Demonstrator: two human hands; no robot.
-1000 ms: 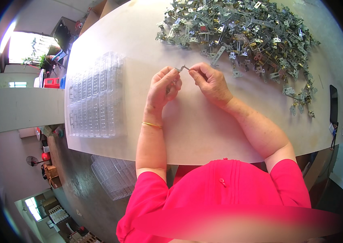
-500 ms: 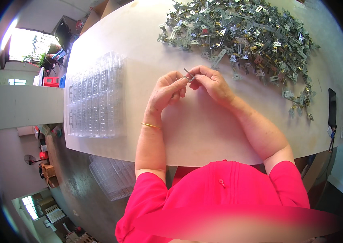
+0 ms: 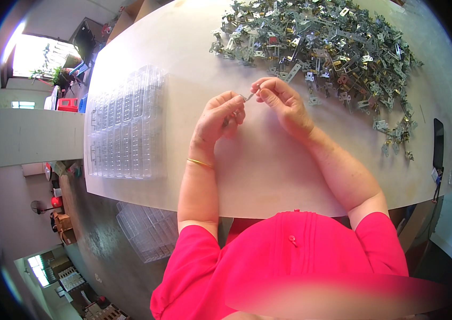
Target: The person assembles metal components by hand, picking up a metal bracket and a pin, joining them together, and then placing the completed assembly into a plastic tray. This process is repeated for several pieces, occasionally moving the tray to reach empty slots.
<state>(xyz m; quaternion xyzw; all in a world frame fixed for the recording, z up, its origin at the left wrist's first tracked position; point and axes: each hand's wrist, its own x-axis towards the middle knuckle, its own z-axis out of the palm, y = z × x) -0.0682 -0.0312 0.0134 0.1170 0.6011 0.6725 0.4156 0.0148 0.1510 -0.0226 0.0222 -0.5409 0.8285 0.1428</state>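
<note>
a pink shirt [image 3: 295,245] fills the near edge, its lower part lost under a smooth blur. a thin, shiny gold-coloured bracelet [image 3: 200,163] circles the left wrist. the left hand [image 3: 219,116] has thumb and forefinger closed on one end of a small metal piece [image 3: 250,96], its other fingers curled; something grey shows in that curl, too small to tell. the right hand [image 3: 285,109] pinches the other end, so the piece bridges the gap between the hands, above the pale, smooth table [image 3: 268,181]; fingertips cover its ends, and its full shape is unclear. left of them lie clear, ribbed plastic trays [image 3: 127,128]. beyond, a tangled heap [image 3: 332,53] of flat, holed grey and brassy metal parts is cut off at the top edge.
</note>
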